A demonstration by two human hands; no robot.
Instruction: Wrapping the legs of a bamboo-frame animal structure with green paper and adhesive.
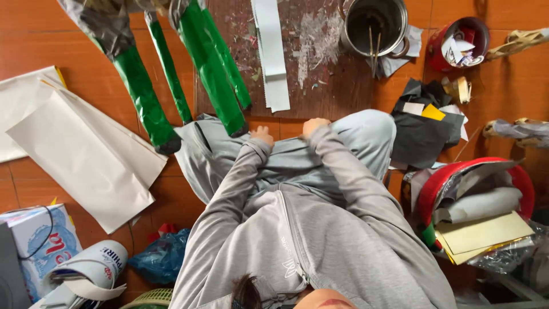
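Both the left hand (262,136) and right hand (314,126) rest closed on grey trousers (349,143) beside green foil-wrapped tubes (211,63).

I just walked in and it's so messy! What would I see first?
The shiny green tubes fanned out at the top left stand out most. Below them, both hands, left and right, rest on the person's knees. A red bowl heaped with paper sits at the right.

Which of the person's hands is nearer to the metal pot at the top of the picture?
The right hand. It rests on the person's lap, below and left of the metal pot. The left hand lies farther left, nearer the green wrapped rolls.
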